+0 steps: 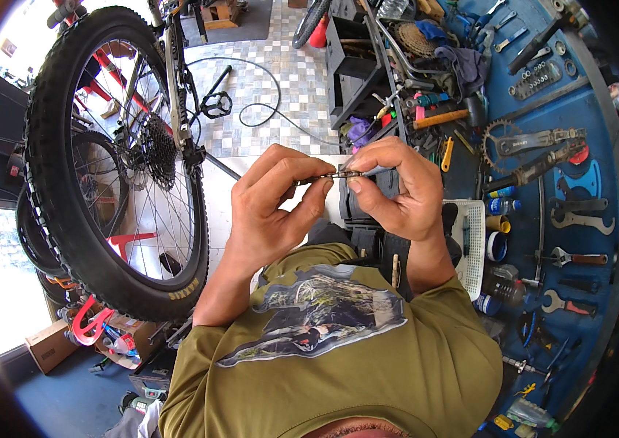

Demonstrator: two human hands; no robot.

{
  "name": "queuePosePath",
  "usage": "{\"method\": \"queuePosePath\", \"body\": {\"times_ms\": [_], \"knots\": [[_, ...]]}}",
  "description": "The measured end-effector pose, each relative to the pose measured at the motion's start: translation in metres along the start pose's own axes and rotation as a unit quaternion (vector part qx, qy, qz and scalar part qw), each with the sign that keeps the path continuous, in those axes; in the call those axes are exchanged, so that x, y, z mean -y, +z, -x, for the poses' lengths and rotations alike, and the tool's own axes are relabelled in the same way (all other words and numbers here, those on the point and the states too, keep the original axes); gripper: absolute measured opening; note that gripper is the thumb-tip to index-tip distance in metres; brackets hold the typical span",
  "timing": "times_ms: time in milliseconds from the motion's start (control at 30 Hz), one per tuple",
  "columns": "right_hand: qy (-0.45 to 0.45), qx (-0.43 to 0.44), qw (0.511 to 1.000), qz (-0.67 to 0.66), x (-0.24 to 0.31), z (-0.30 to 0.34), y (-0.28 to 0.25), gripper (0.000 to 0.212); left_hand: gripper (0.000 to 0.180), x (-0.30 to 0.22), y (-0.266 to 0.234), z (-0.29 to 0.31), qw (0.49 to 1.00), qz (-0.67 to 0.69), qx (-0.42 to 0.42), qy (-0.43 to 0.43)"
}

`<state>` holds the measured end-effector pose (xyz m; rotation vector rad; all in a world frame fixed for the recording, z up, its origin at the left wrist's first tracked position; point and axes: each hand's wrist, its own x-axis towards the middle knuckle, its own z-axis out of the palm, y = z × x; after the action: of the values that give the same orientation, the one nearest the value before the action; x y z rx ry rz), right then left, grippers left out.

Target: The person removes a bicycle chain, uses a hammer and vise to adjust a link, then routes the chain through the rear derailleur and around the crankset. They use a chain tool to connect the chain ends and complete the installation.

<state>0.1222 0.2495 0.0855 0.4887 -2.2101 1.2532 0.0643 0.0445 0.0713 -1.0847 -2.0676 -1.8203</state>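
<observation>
Close in front of my chest, both hands pinch a small, dark metal piece that looks like a short length of bicycle chain (336, 175). My left hand (271, 198) grips one end between thumb and forefinger. The other end sits between the thumb and fingers of my right hand (399, 191). Much of the piece is covered by the fingertips. To my left stands a bicycle wheel with a thick knobby tyre (48, 164) and a rear cassette (157, 150). A pedal (217, 106) sticks out beyond the frame.
A blue tool board (543, 241) on my right carries wrenches, a crankset (536, 140) and pliers. Nearer is a white plastic basket (476, 248). A cluttered bench holds a hammer (444, 118) and rags. A black hose (278, 91) crosses the tiled floor (287, 139).
</observation>
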Motion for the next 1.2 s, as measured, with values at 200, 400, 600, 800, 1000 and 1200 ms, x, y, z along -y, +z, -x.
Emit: {"method": "queuePosePath", "body": {"times_ms": [200,400,600,800,1000,1200], "knots": [[0.136,0.019,0.983,-0.123,0.008,0.005,0.003,0.031,0.008,-0.007,0.002,0.002,0.977,0.136,0.008,-0.164],[0.236,-0.019,0.923,-0.303,0.008,0.005,0.019,0.046,0.024,-0.008,0.006,-0.013,0.921,0.291,0.001,-0.26],[0.251,-0.037,0.91,-0.327,0.012,0.001,0.019,0.047,0.027,-0.002,0.005,-0.021,0.875,0.373,0.017,-0.308],[0.249,-0.038,0.914,-0.317,0.012,0.001,0.019,0.049,0.025,0.001,0.006,-0.019,0.864,0.392,0.013,-0.316],[0.225,-0.029,0.933,-0.28,0.005,0.004,0.02,0.048,0.022,0.003,0.006,-0.016,0.875,0.376,0.023,-0.305],[0.15,-0.014,0.974,-0.167,-0.006,0.008,0.017,0.039,0.016,0.007,0.015,-0.014,0.924,0.285,0.024,-0.253]]}}
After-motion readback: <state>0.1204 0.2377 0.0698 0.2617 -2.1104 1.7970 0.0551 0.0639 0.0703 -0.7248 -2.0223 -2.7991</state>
